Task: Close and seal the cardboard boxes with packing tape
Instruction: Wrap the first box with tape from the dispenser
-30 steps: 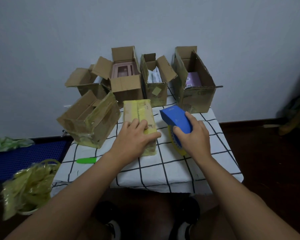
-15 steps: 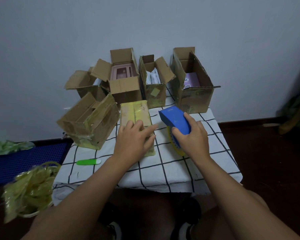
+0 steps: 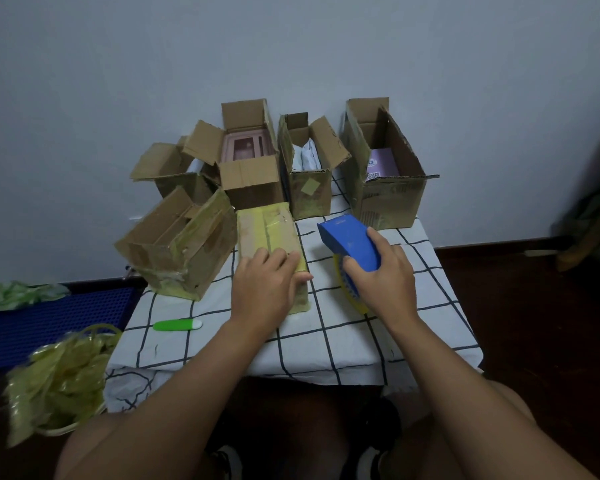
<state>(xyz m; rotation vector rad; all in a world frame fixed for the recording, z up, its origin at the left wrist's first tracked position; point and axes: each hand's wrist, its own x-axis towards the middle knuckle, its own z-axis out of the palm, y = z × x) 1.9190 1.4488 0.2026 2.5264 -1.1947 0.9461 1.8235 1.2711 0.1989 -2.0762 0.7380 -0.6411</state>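
A: While the green cutter lies left on the checked cloth, where's the taped box?
B: Mid-table, left hand flat upon it.
A: Right hand?
B: Gripping the blue tape dispenser beside it.

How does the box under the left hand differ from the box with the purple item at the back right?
The near box is closed, its top covered in yellowish tape; the back box stands open, flaps up. The near box is low and flat; the back box is taller. The left hand rests on the near box; nothing touches the back one. Both are cardboard.
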